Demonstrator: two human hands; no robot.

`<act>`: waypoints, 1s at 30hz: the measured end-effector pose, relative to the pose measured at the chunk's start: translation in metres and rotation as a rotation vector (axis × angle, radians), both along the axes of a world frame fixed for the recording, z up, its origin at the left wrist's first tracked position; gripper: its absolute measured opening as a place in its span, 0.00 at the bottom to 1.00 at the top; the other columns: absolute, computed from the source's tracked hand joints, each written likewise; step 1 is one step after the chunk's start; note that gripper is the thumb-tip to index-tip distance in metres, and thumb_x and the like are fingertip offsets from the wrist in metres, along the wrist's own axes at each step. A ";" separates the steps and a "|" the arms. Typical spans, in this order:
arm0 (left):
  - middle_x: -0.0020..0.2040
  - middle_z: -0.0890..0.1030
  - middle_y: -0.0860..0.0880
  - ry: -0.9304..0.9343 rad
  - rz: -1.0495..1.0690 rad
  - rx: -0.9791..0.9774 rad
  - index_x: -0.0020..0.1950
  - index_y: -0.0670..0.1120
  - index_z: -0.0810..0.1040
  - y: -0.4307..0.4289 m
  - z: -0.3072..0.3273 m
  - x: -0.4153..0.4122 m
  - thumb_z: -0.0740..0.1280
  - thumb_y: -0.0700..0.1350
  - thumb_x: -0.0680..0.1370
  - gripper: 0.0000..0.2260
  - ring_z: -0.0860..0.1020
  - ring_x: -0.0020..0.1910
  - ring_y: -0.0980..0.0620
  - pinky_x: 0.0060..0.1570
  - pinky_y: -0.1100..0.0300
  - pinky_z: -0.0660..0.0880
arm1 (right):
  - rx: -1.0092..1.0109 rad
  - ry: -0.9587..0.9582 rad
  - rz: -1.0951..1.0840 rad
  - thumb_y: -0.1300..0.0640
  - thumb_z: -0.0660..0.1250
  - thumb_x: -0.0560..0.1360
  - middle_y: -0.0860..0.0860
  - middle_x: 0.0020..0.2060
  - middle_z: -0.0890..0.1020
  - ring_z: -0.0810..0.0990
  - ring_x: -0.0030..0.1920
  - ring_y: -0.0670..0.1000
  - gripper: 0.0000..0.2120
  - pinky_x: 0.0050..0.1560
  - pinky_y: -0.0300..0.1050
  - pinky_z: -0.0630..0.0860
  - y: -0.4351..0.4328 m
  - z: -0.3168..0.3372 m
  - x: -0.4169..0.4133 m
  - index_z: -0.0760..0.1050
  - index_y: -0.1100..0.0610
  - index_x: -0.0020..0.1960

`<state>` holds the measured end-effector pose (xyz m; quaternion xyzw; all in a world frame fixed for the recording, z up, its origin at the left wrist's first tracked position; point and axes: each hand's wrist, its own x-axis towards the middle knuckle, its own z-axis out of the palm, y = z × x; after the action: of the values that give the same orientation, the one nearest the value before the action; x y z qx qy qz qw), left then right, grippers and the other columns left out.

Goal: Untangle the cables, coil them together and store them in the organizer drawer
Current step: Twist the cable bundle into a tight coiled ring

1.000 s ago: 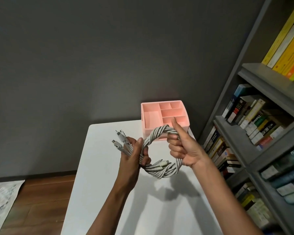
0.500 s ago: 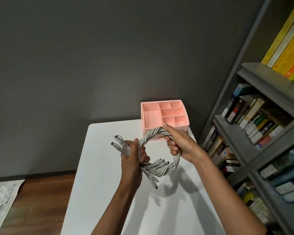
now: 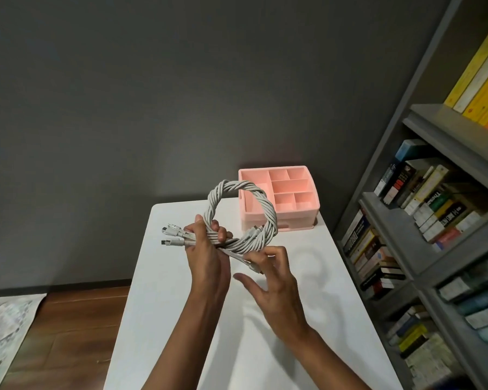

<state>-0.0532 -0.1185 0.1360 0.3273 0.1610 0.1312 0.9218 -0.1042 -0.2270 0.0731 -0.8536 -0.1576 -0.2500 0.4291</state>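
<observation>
Head view: white smooth table, matte dark grey wall behind it, brown wood floor at 8 o'clock with a patterned sheet on it. Grey bookshelf packed with books at 3 o'clock. Pink plastic organizer, boxy, top split into open compartments, sits on the table's far right corner, 1 o'clock from my hands. The cables are pale grey cords twisted rope-like into one round coil, held up in the air over the table in front of the organizer. Left hand is wrapped tight round the coil's lower left, plugs sticking out at 9 o'clock. Right hand has thumb spread and fingers bent at the loose ends under the coil; can't tell if it grips.
</observation>
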 end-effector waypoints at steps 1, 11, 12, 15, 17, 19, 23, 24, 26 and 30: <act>0.30 0.70 0.51 0.001 0.008 0.003 0.40 0.48 0.62 0.000 -0.001 0.000 0.56 0.45 0.83 0.12 0.68 0.23 0.56 0.29 0.66 0.72 | 0.091 0.037 0.027 0.54 0.72 0.73 0.46 0.50 0.72 0.81 0.45 0.46 0.13 0.45 0.38 0.79 0.002 0.002 0.000 0.73 0.48 0.55; 0.33 0.71 0.49 -0.036 -0.013 0.074 0.39 0.48 0.64 -0.014 -0.005 -0.016 0.57 0.45 0.83 0.12 0.70 0.27 0.55 0.35 0.60 0.70 | 0.645 0.354 -0.047 0.65 0.73 0.71 0.48 0.40 0.84 0.84 0.41 0.48 0.05 0.45 0.43 0.79 -0.002 0.044 0.022 0.82 0.56 0.43; 0.33 0.71 0.50 -0.049 -0.008 0.089 0.39 0.48 0.64 -0.016 -0.002 -0.017 0.57 0.45 0.83 0.12 0.70 0.27 0.55 0.35 0.61 0.71 | 0.652 0.376 -0.071 0.65 0.73 0.71 0.49 0.40 0.83 0.84 0.40 0.48 0.05 0.45 0.45 0.80 -0.002 0.045 0.024 0.82 0.55 0.43; 0.32 0.71 0.50 -0.085 0.018 0.113 0.39 0.49 0.64 -0.017 0.005 -0.017 0.57 0.45 0.83 0.12 0.70 0.28 0.55 0.33 0.63 0.71 | 0.685 0.367 -0.120 0.63 0.76 0.69 0.53 0.44 0.81 0.82 0.39 0.47 0.09 0.45 0.44 0.79 0.002 0.049 0.020 0.79 0.52 0.43; 0.32 0.72 0.50 -0.104 0.025 0.099 0.39 0.49 0.65 -0.016 0.008 -0.017 0.56 0.45 0.83 0.12 0.70 0.28 0.55 0.33 0.63 0.72 | 0.570 0.302 -0.241 0.58 0.78 0.67 0.50 0.50 0.76 0.78 0.45 0.44 0.15 0.46 0.39 0.77 0.004 0.049 0.018 0.76 0.47 0.47; 0.32 0.71 0.51 -0.108 0.017 0.058 0.39 0.49 0.64 -0.013 0.012 -0.016 0.56 0.45 0.83 0.12 0.70 0.27 0.55 0.33 0.63 0.72 | 0.564 0.319 -0.335 0.54 0.79 0.64 0.48 0.55 0.72 0.75 0.51 0.46 0.27 0.48 0.36 0.75 0.004 0.047 0.018 0.71 0.48 0.58; 0.31 0.71 0.51 -0.104 -0.054 -0.081 0.40 0.48 0.62 -0.009 0.015 -0.014 0.55 0.45 0.83 0.11 0.69 0.25 0.56 0.31 0.64 0.71 | 1.277 0.675 0.158 0.56 0.75 0.62 0.56 0.51 0.80 0.83 0.48 0.50 0.25 0.44 0.39 0.79 -0.001 0.052 0.022 0.73 0.59 0.57; 0.32 0.71 0.50 -0.102 -0.068 -0.094 0.41 0.48 0.63 -0.009 0.015 -0.014 0.55 0.45 0.83 0.11 0.69 0.25 0.57 0.30 0.64 0.71 | 1.297 0.701 0.231 0.54 0.73 0.63 0.58 0.49 0.81 0.84 0.48 0.52 0.22 0.45 0.40 0.79 -0.002 0.052 0.022 0.76 0.61 0.54; 0.33 0.72 0.50 -0.105 -0.082 -0.076 0.41 0.48 0.63 -0.008 0.014 -0.015 0.55 0.45 0.83 0.10 0.69 0.25 0.56 0.31 0.64 0.72 | 1.261 0.682 0.245 0.55 0.71 0.67 0.58 0.47 0.82 0.84 0.49 0.53 0.16 0.46 0.41 0.79 0.000 0.053 0.021 0.77 0.62 0.52; 0.34 0.74 0.50 -0.144 -0.124 -0.005 0.43 0.47 0.66 -0.013 0.011 -0.021 0.55 0.47 0.83 0.09 0.73 0.30 0.55 0.37 0.62 0.75 | 1.269 0.684 0.089 0.60 0.69 0.72 0.52 0.43 0.84 0.83 0.44 0.49 0.09 0.43 0.40 0.79 -0.001 0.059 0.024 0.79 0.60 0.52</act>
<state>-0.0741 -0.1314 0.1466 0.3239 0.0742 0.0965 0.9382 -0.0802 -0.2278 0.1318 -0.4633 0.1265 0.0053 0.8771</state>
